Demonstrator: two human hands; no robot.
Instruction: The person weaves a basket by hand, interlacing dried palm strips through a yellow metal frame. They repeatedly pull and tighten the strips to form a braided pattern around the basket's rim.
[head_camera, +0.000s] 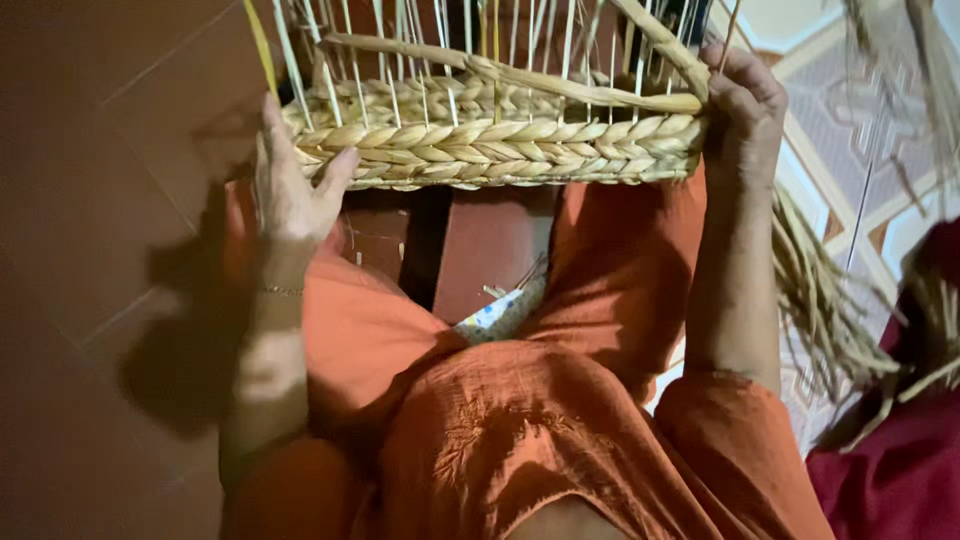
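Item: part-woven basket (500, 140), pale straw colour. Rows of plaited fibre form a low wall; thin upright stakes (395, 40) rise from it, unwoven above. Position: held out over the person's knees, above the floor, its long side towards the camera.

Loose weaving strand (520, 75), flat and twisted, lies across the stakes along the top row and runs to the right corner.

Left hand (290, 190): palm flat against the left end of the wall, fingers (272, 125) spread wide and pointing up, thumb on the front face. It grasps nothing; judged to be bracing the work.

Right hand (745, 110): fingers curled closed over the right corner, pinching the strand end there, apparently to keep it taut against the stakes.

Thin bracelet (283, 291) on the left wrist.

Clothing: orange garment (520, 420) over the lap and both knees.

Bundle of dry fibre (830, 300), loose, lying to the right of the right forearm, within easy reach.

Dark red cloth (900, 470), lower right corner.

Surface: tiled floor (110, 150), reddish-brown on the left, pale patterned tiles on the right. Dim, warm light.
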